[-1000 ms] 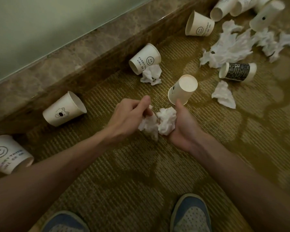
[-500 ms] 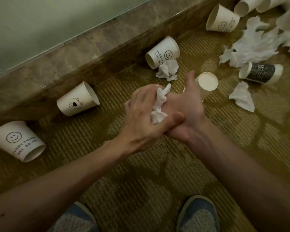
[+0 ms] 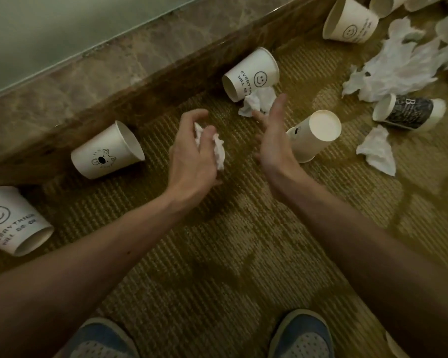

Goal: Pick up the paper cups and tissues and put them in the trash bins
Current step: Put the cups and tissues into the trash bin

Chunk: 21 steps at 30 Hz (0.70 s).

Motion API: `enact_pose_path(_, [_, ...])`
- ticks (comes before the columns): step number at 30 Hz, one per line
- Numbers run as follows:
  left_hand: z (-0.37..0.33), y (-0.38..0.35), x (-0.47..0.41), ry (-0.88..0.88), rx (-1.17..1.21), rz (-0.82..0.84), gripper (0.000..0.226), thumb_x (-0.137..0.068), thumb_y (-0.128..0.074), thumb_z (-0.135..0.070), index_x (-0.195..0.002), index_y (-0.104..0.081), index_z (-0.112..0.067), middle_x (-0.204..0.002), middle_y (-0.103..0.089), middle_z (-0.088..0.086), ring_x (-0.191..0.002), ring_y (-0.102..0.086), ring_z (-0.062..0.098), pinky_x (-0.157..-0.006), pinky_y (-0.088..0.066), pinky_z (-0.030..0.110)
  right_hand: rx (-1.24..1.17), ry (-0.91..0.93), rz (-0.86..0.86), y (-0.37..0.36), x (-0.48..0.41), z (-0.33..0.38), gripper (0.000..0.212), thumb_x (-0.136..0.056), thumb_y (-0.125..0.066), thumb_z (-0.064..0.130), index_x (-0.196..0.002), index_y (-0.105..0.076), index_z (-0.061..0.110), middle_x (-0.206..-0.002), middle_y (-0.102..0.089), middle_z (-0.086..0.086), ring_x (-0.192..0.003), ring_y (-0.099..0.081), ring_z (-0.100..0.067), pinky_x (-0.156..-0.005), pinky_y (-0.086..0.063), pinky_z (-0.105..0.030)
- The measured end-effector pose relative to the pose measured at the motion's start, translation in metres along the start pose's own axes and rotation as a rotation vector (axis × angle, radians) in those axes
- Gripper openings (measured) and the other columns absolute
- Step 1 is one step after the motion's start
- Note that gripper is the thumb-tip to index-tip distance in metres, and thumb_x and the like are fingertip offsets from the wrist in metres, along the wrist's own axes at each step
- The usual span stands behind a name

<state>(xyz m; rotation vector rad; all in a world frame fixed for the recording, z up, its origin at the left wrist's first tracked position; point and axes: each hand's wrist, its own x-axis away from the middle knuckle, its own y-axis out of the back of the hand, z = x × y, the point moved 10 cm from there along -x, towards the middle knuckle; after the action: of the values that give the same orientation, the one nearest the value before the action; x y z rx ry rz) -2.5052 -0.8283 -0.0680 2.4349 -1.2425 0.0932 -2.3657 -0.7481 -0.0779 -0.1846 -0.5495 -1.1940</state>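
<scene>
Now my hands are apart: left hand grips the tissue wad, right hand spread empty; cups still litter the carpet.

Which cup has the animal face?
The white cup lying just left of the left hand; its print is a bear-like face, not a smiley.

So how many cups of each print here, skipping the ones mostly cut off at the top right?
Smiley cups: 3
Bear cup: 1
Black-print cup: 1
Small-dot cup: 1
Total: 6
</scene>
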Motion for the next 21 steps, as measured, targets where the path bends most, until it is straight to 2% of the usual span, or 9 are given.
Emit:
enact_pose_path(3, [0.006, -0.01, -0.004, 0.069, 0.0, 0.118, 0.03, -0.103, -0.046, -0.023, -0.124, -0.056, -0.043, -0.114, -0.06, -0.009, -0.073, -0.071, 0.014, -0.05, -0.058, 0.032, 0.219, 0.113, 0.02, 0.0, -0.017, -0.004, 0.083, -0.088, -0.005, 0.075, -0.156, -0.014, 0.029, -0.162, -0.021, 0.002, -0.148, -0.017, -0.016, -0.116, -0.012, -0.035])
enact_pose_path(7, [0.004, -0.016, -0.008, 0.103, -0.05, 0.152, 0.027, -0.103, -0.045, -0.023, -0.11, -0.069, -0.034, -0.117, -0.063, -0.01, -0.1, -0.061, 0.005, -0.081, -0.056, 0.027, 0.295, 0.149, 0.044, -0.002, -0.035, -0.003, 0.093, -0.081, -0.009, 0.081, -0.155, -0.012, 0.026, -0.163, -0.017, 0.002, -0.149, -0.017, -0.015, -0.121, -0.011, -0.042])
enact_pose_path(9, [0.004, -0.018, -0.009, 0.132, -0.048, 0.147, 0.025, -0.103, -0.043, -0.033, -0.105, -0.069, -0.031, -0.102, -0.063, -0.015, -0.093, -0.059, 0.0, -0.082, -0.054, 0.027, 0.334, 0.152, 0.048, -0.003, -0.038, 0.001, 0.087, -0.087, -0.007, 0.077, -0.155, -0.018, 0.024, -0.16, -0.025, 0.001, -0.146, -0.023, -0.015, -0.117, -0.015, -0.035])
enact_pose_path(11, [0.009, -0.017, -0.01, 0.2, 0.0, 0.139, 0.035, -0.102, -0.041, -0.047, -0.098, -0.069, -0.027, -0.089, -0.065, -0.011, -0.082, -0.063, 0.004, -0.075, -0.055, 0.031, 0.373, 0.142, 0.024, 0.0, -0.033, 0.006, 0.078, -0.093, -0.005, 0.069, -0.152, -0.028, 0.024, -0.15, -0.043, 0.0, -0.134, -0.039, -0.01, -0.099, -0.021, -0.025])
enact_pose_path(13, [0.013, -0.016, -0.01, 0.237, 0.038, 0.136, 0.039, -0.1, -0.039, -0.053, -0.093, -0.068, -0.027, -0.085, -0.069, -0.008, -0.075, -0.066, 0.004, -0.065, -0.051, 0.026, 0.367, 0.119, -0.005, 0.005, -0.022, 0.006, 0.078, -0.094, -0.004, 0.067, -0.149, -0.037, 0.021, -0.136, -0.054, 0.002, -0.122, -0.047, -0.006, -0.087, -0.026, -0.025])
enact_pose_path(15, [0.017, -0.014, -0.007, 0.282, 0.116, 0.138, 0.038, -0.099, -0.04, -0.056, -0.092, -0.066, -0.029, -0.083, -0.072, -0.008, -0.069, -0.068, 0.001, -0.061, -0.048, 0.022, 0.302, 0.105, -0.039, 0.008, -0.009, 0.002, 0.086, -0.092, -0.004, 0.071, -0.139, -0.053, 0.018, -0.136, -0.058, -0.002, -0.123, -0.05, -0.013, -0.092, -0.03, -0.028])
enact_pose_path(17, [0.021, -0.014, -0.004, 0.332, 0.172, 0.151, 0.035, -0.097, -0.04, -0.061, -0.094, -0.062, -0.034, -0.088, -0.071, -0.011, -0.073, -0.069, 0.001, -0.059, -0.048, 0.022, 0.216, 0.096, -0.073, 0.009, 0.008, -0.003, 0.091, -0.085, -0.006, 0.077, -0.119, -0.067, 0.019, -0.122, -0.068, 0.0, -0.114, -0.058, -0.011, -0.099, -0.039, -0.034])
enact_pose_path(19, [0.021, -0.017, 0.001, 0.33, 0.157, 0.184, 0.035, -0.095, -0.036, -0.067, -0.098, -0.057, -0.038, -0.095, -0.065, -0.015, -0.082, -0.064, 0.002, -0.061, -0.045, 0.021, 0.133, 0.081, -0.062, 0.007, 0.025, -0.01, 0.091, -0.081, -0.008, 0.082, -0.097, -0.075, 0.022, -0.101, -0.074, 0.002, -0.1, -0.066, -0.01, -0.097, -0.046, -0.041])
enact_pose_path(21, [0.016, -0.029, 0.008, 0.306, 0.14, 0.271, 0.055, -0.09, -0.032, -0.075, -0.115, -0.058, -0.034, -0.11, -0.061, -0.013, -0.096, -0.062, 0.006, -0.073, -0.05, 0.028, 0.065, 0.057, -0.001, 0.002, 0.037, -0.016, 0.089, -0.083, -0.009, 0.081, -0.085, -0.076, 0.023, -0.088, -0.076, 0.001, -0.091, -0.07, -0.013, -0.092, -0.05, -0.047])
